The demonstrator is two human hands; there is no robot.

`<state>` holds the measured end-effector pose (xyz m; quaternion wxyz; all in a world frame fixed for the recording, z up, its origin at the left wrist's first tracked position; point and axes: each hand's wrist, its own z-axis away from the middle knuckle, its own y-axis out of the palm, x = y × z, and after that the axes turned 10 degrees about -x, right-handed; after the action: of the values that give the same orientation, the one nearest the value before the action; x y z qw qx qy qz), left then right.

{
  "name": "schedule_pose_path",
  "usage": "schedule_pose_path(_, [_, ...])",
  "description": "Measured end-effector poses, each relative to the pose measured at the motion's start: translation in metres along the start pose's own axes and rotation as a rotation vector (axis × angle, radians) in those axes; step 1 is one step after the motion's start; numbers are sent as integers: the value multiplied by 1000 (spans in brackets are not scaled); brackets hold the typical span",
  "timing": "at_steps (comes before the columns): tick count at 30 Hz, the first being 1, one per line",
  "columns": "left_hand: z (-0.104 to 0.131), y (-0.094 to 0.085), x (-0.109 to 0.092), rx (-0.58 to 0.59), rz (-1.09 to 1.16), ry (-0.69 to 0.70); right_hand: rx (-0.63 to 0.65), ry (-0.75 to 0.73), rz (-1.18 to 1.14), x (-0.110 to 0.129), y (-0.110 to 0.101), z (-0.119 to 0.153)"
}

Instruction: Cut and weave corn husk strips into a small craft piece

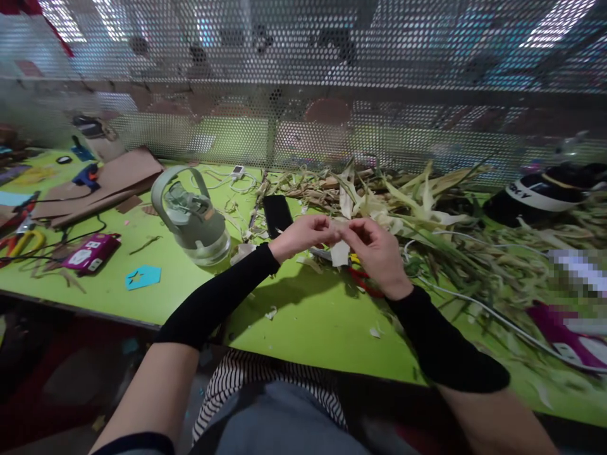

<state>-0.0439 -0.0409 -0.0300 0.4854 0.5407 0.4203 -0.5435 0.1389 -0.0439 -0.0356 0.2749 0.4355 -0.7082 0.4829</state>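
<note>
My left hand (308, 235) and my right hand (377, 253) meet above the green table (294, 322), fingertips pinched close together. Between them hangs a small pale piece of corn husk (339, 253), its lower end dangling free. Thumb and forefinger of each hand are closed on its upper part. Below and beside my right hand lie red-handled scissors (365, 281), partly covered by that hand. Just behind my left hand rests a black phone (277, 215). Small husk scraps (270, 313) are scattered on the table under both hands.
A heap of corn husks (427, 202) spreads across the back and right. A pale green water bottle (194, 221) stands to the left, near a purple box (90, 253) and a blue paper piece (143, 277). A black bottle (535, 196) lies at right. A perforated metal screen (284, 126) borders the back.
</note>
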Motion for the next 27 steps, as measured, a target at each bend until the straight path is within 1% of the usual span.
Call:
schedule_pose_path(3, [-1,0,-2,-19,-4,-61,-89,96,-125,-11,9,-3])
schedule_pose_path(5, [-3,-1,-3,-30,-23,-100,-102,129,-199,-19,11,-4])
schedule_pose_path(8, [-7,-5,-1,-49,-50,-142,-112,115,-254,-28,11,-6])
schedule_pose_path(12, [-9,-8,4,-73,-49,-136,-145,73,-212,-30,9,-5])
schedule_pose_path(17, [-6,-4,6,-26,-91,-73,-124,23,-182,-24,10,0])
schedule_pose_path(22, [-6,2,8,-63,-103,-52,-3,-4,-139,-23,13,4])
schedule_pose_path(27, [-7,2,13,-31,-157,1,-5,-11,-122,-27,13,5])
